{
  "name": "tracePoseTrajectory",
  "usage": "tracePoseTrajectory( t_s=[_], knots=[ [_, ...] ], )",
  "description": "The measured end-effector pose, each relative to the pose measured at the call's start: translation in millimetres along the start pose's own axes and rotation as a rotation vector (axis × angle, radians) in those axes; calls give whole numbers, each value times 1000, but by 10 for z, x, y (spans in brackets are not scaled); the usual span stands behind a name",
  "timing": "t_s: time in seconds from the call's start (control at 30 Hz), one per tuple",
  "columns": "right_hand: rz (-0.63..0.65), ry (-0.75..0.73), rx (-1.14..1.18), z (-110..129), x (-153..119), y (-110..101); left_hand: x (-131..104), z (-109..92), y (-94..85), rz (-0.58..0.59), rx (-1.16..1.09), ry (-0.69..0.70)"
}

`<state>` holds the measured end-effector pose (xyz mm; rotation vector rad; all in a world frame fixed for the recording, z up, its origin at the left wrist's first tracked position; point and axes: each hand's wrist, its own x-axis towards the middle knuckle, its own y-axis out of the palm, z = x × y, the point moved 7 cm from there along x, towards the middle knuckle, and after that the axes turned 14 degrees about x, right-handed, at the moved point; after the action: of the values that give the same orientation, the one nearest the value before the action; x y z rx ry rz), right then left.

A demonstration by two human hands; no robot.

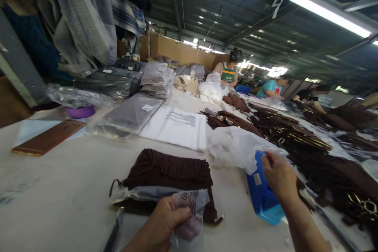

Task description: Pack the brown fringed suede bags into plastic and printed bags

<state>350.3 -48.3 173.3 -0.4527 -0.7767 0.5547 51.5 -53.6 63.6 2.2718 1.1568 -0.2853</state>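
My left hand [168, 220] grips a clear plastic bag [196, 199] with a printed warning; some fingers show through the film. Just beyond it, a dark brown fringed handbag [177, 167] lies flat on the table, a strip of clear plastic across its front. On the right, my right hand [279, 175] is at the upper edge of a blue plastic bin [256, 189] with a small white label. Its fingers are curled together there, and what they pinch, if anything, is hidden. Crumpled white plastic [233, 145] lies against the bin's far side.
More brown fringed bags [333, 181] with gold hardware pile up along the right. A white printed bag [177, 126] and grey bagged packages [130, 114] lie farther back. A brown phone [49, 137] rests at left. Clothes [79, 12] hang above. Co-workers [228, 73] stand beyond the table.
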Motion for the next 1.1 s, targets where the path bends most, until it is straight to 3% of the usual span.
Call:
tracePoseTrajectory(
  t_s=[0.03,0.07,0.13,0.2,0.3,0.43,0.6,0.67,0.77,0.83,0.9,0.97,1.03,1.1],
  knots=[
    [18,18,39,69,-221,-45,7,5,0,0,-7,2],
    [114,101,269,119,-477,-1,13,12,7,5,-14,0],
    [350,301,703,288,-1052,226,17,14,35,20,-11,1],
    [525,461,955,491,-1549,487,3,4,71,46,8,4],
    [624,634,1134,643,-1905,785,-58,-1,99,101,34,11],
    [584,731,1189,607,-1856,887,-178,90,-85,64,5,-32],
    [503,754,1161,589,-1778,798,-306,126,-546,-171,-137,-100],
    [490,767,1204,623,-1796,796,-343,50,-692,-264,-223,-66],
    [479,780,1214,666,-1807,817,-406,-156,-761,-271,-226,122],
    [477,774,1166,681,-1794,828,-470,-279,-703,-210,-65,274],
    [499,772,1137,695,-1786,848,-525,-324,-625,-205,238,361],
    [539,787,1148,705,-1801,884,-526,-307,-610,-315,536,349],
    [562,810,1184,708,-1825,916,-467,-284,-625,-421,696,297],
    [543,827,1219,704,-1835,928,-365,-280,-609,-416,756,281]
  ],
)
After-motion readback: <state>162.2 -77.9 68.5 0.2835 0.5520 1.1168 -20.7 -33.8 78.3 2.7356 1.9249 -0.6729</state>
